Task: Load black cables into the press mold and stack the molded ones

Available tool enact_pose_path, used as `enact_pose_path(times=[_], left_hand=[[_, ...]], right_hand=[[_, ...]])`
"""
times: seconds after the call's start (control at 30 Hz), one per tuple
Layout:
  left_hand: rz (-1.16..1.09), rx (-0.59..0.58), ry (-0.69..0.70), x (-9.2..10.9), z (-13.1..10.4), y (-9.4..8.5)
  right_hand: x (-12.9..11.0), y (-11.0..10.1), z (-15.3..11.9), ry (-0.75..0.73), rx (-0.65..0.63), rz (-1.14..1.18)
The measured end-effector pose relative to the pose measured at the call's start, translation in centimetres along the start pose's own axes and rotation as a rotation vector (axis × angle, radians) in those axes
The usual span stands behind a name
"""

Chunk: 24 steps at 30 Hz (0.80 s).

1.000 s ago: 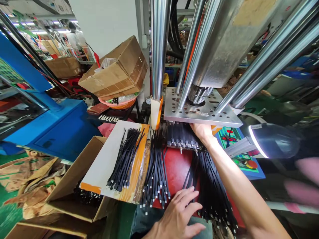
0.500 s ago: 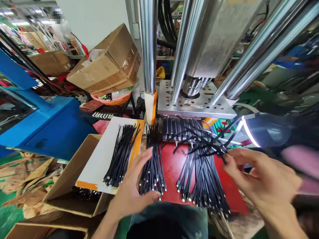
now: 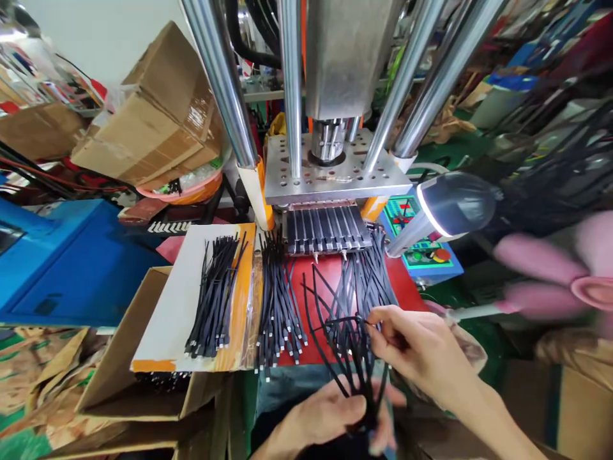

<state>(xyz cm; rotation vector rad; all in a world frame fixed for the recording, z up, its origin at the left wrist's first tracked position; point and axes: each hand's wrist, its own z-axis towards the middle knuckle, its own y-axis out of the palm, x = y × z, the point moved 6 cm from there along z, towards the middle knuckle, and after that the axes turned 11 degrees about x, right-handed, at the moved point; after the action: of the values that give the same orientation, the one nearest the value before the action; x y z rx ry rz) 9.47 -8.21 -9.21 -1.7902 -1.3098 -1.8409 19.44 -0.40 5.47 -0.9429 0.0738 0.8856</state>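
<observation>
My left hand [image 3: 330, 409] is closed around the lower part of a bunch of short black cables [image 3: 352, 364], whose free ends fan upward. Thumb and forefinger of my right hand [image 3: 416, 345] pinch one black strand at the bunch's upper right, where it runs sideways across the others. Behind the bunch, more black cables [image 3: 378, 275] lie on the red table [image 3: 311, 300]. To the left is another pile of cables [image 3: 280, 306] with silvery plug tips. A further pile [image 3: 215, 300] rests on a white board [image 3: 167, 306] edged with orange tape.
A press with a drilled steel plate [image 3: 335, 169] stands ahead, above a grooved metal mould [image 3: 328, 230]. To the right are a lamp [image 3: 450, 204], a control box with buttons [image 3: 426, 259] and a pink fan [image 3: 546, 281]. An open carton [image 3: 129, 358] stands at lower left.
My right hand has brought the cables from the right toward the middle and down. My left hand, open before, has moved right and closed on the bunch. The view has turned right.
</observation>
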Motion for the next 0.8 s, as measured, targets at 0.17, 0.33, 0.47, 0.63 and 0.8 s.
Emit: enact_pose_path(times=[0.17,0.33,0.47,0.63,0.8], left_hand=[[-0.195,0.060,-0.272,-1.4,-1.1,-1.4],[-0.103,-0.059,-0.338,-1.2,-1.6,-2.0],[-0.064,-0.115,-0.363,-1.3,-2.1,-1.7],[-0.007,-0.366,-0.418,-0.5,-3.0,-1.5],[0.181,-0.634,-0.380,1.3,-4.7,-4.6]], right_hand=[[7.8,-4.8,-3.8,0.296,0.426,-0.495],[18.7,-10.7,-16.6,0.999,0.514,-0.607],[17.3,-8.9,-28.0,1.417,0.175,-0.406],[6.2,2.4,-29.9,1.580,0.037,0.686],[0.9,11.7,-19.8,1.514,0.055,1.423]])
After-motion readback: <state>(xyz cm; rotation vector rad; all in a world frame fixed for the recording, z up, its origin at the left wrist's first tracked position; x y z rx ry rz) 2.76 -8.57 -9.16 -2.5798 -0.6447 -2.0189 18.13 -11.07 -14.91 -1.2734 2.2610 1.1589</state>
